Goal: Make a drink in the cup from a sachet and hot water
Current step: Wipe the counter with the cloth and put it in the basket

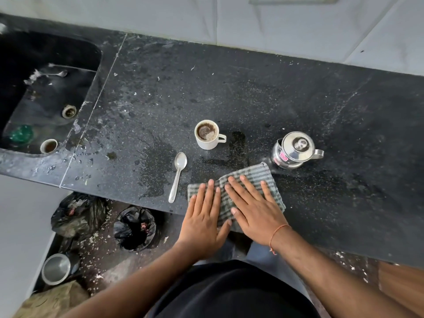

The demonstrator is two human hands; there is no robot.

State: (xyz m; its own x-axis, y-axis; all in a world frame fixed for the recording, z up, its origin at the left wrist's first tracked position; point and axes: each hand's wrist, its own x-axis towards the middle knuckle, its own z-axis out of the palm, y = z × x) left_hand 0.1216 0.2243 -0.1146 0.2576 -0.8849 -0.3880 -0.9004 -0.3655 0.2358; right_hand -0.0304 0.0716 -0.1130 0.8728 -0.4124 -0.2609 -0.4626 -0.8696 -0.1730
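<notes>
A white cup holding a brown frothy drink stands on the black counter, handle to the right. A steel spoon lies to its lower left, bowl away from me. A lidded steel kettle stands to the right of the cup. At the counter's front edge lies a grey checked cloth. My left hand and my right hand both press flat on the cloth, fingers straight. No sachet is in view.
A dark sink at the left holds a small cup, a green item and a spoon. Wet patches lie around the cup. On the floor below are two black bin bags and a steel pot.
</notes>
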